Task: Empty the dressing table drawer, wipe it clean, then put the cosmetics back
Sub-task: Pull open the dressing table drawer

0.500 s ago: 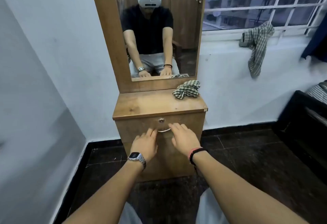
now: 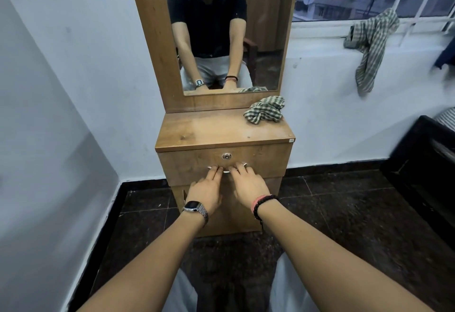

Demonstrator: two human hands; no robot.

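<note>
Reaching forward in the head view, both arms extend toward a wooden dressing table [image 2: 221, 129] that stands against a white wall. The left hand [image 2: 205, 192], with a metal wristwatch [image 2: 194, 207] on its wrist, lays its fingertips [image 2: 216, 170] over the left part of a curved silver handle [image 2: 226, 170]. The right hand [image 2: 248, 185], with a dark beaded bracelet [image 2: 263, 204] on its wrist, hooks its fingers over the right part of the same handle. Both hands thus grasp the handle, palms down and side by side, not touching each other. The handle is mounted on the drawer [image 2: 266, 161], the upper front panel of the cabinet, which sits closed and flush under the tabletop. A round keyhole lock [image 2: 226, 156] lies just above the handle, between the two sets of fingers. A lower cabinet door [image 2: 229, 215] is partly hidden behind the hands and wrists. No cosmetics are visible. A crumpled green checked cloth [image 2: 264, 112] rests on the rear right corner of the tabletop, just below the mirror [image 2: 266, 28]. The mirror reflects the seated person in a dark shirt. A second checked cloth [image 2: 369, 48] hangs over the window ledge at the right. Dark tiles [image 2: 344, 213] cover the floor.
</note>
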